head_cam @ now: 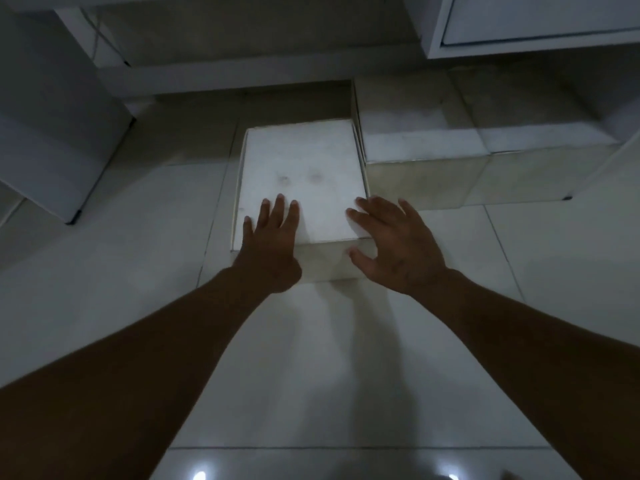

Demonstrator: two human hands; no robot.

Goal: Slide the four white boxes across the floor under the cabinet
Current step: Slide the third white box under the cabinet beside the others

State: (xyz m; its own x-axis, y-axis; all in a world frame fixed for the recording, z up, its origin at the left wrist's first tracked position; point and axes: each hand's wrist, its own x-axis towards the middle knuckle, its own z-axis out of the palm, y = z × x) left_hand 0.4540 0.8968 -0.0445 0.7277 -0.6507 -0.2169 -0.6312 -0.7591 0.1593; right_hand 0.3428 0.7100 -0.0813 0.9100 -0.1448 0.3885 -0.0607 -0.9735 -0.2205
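— Closest to us there's just bare floor (346, 358), pale glossy tile, with both forearms stretched out over it. Which box is in play?

— The white box (301, 174) in the middle, sitting on the tile right in front of the dark gap under the cabinet (221, 69). Its far edge is only just at the shadow line, so I'd say it's mid-push, not yet tucked in.

— And the hands?

— The left hand (272, 237) lies flat on the near part of the lid, fingers straight and a bit spread, gripping nothing. The right hand (391, 240) is splayed open at the near right corner, fingers over the lid's edge and the thumb down by the front face; whether it's actually pressing or just hovering, I can't tell.

— What about the others?

— To the right, two more boxes (426, 133) sit side by side, touching each other, the nearer one just beside the middle box and already further back. A fourth I can't pick out in this dim light.

— So the next move?

— I'd guess a steady forward shove with both palms, kept straight so it runs alongside its neighbour without snagging.
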